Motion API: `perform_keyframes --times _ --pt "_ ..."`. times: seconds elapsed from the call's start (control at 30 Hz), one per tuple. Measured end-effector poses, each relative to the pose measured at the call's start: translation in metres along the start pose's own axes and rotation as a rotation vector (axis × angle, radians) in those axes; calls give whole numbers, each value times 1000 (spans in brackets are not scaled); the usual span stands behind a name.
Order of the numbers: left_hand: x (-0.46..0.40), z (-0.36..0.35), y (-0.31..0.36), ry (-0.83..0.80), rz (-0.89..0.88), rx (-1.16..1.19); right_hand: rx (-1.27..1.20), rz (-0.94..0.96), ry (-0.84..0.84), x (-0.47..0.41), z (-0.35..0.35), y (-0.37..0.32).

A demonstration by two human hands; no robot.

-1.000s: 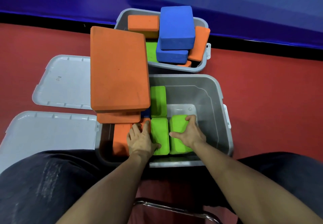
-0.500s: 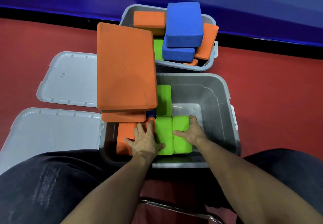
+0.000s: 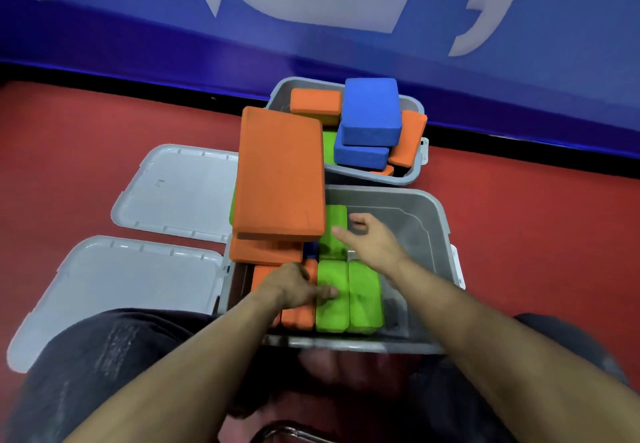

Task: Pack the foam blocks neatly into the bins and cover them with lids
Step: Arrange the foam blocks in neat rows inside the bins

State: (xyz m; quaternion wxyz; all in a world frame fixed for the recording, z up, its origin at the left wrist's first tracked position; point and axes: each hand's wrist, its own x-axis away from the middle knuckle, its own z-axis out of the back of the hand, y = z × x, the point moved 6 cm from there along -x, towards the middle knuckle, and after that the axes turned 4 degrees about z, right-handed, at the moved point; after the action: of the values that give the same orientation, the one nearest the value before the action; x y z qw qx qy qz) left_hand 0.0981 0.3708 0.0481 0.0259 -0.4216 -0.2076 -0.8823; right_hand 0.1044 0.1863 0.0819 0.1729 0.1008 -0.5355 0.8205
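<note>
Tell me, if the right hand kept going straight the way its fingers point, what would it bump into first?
Probably the upright green block at the back of the near bin. The right hand, open, points up-left just beside it. Depth is unclear; it may pass above.

Blocks (image 3: 280,179): matt foam, faintly grainy. Bins (image 3: 433,221): smooth grey plastic, slight sheen. Lids (image 3: 138,280): same plastic. Floor (image 3: 536,217): matt red. Trousers (image 3: 104,356): dark cloth.

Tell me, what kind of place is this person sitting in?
Probably a gym or indoor sports hall, though I can't be sure. The person works over a red floor edged by a blue banner with large white lettering, packing yoga-style foam blocks into grey bins, whose lids lie alongside.
</note>
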Motion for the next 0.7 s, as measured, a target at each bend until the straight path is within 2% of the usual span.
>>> perform_keyframes --times 0.1,0.17,0.23,0.37,0.4,0.53,0.7 --pt "47 32 5 -83 85 -203 -60 8 -58 22 2 -23" --pt "70 60 2 -111 106 -230 -75 17 -91 34 3 -26" --pt "85 92 -8 -72 87 -143 -102 13 -100 38 3 -28" --pt "94 140 -34 245 116 30 -148 34 -81 29 -5 -39" --pt "91 142 -37 283 116 91 -145 38 -87 27 -9 -39" --pt "82 141 -31 355 84 241 -165 6 -166 21 -32 -31" --pt "71 141 -17 391 -9 362 -297 -18 -186 17 -49 -32"
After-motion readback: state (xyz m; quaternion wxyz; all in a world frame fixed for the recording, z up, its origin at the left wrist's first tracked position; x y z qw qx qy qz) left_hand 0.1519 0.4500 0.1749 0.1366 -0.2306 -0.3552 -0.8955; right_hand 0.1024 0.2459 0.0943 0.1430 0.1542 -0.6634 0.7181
